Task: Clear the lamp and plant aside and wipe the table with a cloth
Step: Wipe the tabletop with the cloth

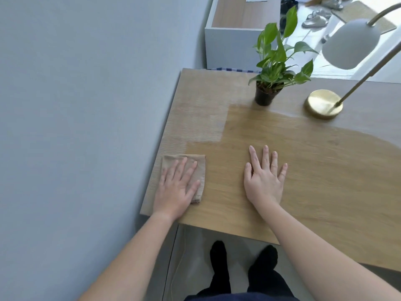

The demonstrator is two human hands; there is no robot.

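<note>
Your left hand point(176, 185) presses flat, fingers spread, on the folded beige cloth point(200, 168) near the light wooden tabletop point(314, 181) edge. Your right hand point(263, 179) rests spread, palm down, beside it. Beyond your right hand stand the green potted plant point(275, 68) and the brass lamp with a white shade point(323, 104).

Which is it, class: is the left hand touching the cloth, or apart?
Touching. The head view shows the left hand lying flat on the folded cloth, fingers spread across it.

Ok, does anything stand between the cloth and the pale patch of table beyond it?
Nothing visible does: the cloth under the left hand borders the pale patch; the potted plant and lamp stand farther back, rightward.
</note>
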